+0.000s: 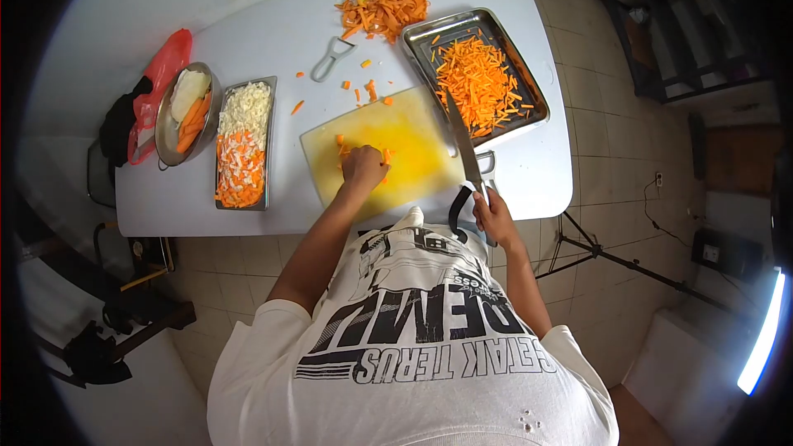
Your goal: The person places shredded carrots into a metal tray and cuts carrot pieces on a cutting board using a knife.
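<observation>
My left hand [365,167] is closed low over the left part of the yellow-stained cutting board [421,149], with small carrot pieces [387,157] around and partly under its fingers. What its fingers hold, if anything, is hidden. In my right hand [493,216] is the handle of a large knife [464,144], its blade pointing away from me over the near left edge of a metal tray [538,107]. That tray holds a heap of cut carrot sticks [477,83].
Carrot peelings [387,7] and a peeler [333,59] lie at the table's far side. On the left stand a long tray of shredded vegetables [242,144], a metal bowl with carrots [168,132] and a red bag [172,54]. A tripod [593,248] stands at the right.
</observation>
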The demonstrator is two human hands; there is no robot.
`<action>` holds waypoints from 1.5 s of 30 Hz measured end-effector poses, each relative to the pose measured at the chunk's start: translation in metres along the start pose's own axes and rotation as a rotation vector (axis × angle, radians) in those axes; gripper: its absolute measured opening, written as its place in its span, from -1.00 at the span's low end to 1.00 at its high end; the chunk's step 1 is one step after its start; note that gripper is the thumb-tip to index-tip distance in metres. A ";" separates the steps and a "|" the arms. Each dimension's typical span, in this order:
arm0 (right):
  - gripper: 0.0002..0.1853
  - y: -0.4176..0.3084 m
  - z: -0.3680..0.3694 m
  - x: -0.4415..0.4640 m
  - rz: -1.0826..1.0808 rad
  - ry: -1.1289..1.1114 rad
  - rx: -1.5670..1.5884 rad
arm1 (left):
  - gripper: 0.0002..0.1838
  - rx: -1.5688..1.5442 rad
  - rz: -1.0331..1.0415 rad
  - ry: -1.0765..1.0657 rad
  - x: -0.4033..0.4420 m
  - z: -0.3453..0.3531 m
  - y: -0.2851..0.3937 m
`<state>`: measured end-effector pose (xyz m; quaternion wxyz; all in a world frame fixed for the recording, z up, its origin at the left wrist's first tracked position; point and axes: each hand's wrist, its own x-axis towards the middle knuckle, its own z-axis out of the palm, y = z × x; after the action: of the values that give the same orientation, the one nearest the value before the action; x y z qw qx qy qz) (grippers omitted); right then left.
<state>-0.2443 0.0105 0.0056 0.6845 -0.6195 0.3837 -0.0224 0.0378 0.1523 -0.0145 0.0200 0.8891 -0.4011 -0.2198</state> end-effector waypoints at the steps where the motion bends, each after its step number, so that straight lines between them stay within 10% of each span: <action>1: -0.73 -0.001 0.003 0.001 0.002 -0.009 -0.021 | -0.74 0.001 -0.016 0.007 0.000 0.002 0.004; 23: -0.65 -0.009 0.031 -0.017 -0.096 0.140 -0.777 | -0.54 -0.797 -0.044 0.240 0.041 0.051 0.032; 26: -0.66 -0.012 0.038 -0.018 -0.063 0.138 -0.789 | -0.46 -0.878 -0.145 -0.042 0.055 0.024 0.035; 45: -0.68 -0.003 0.071 -0.011 0.099 0.166 -0.762 | -0.55 -0.535 0.022 -0.100 0.071 0.005 0.046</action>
<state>-0.2111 0.0746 0.0086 0.3724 -0.8060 0.4481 0.1046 0.0450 0.0708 -0.0363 0.2369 0.8359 -0.3386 -0.3612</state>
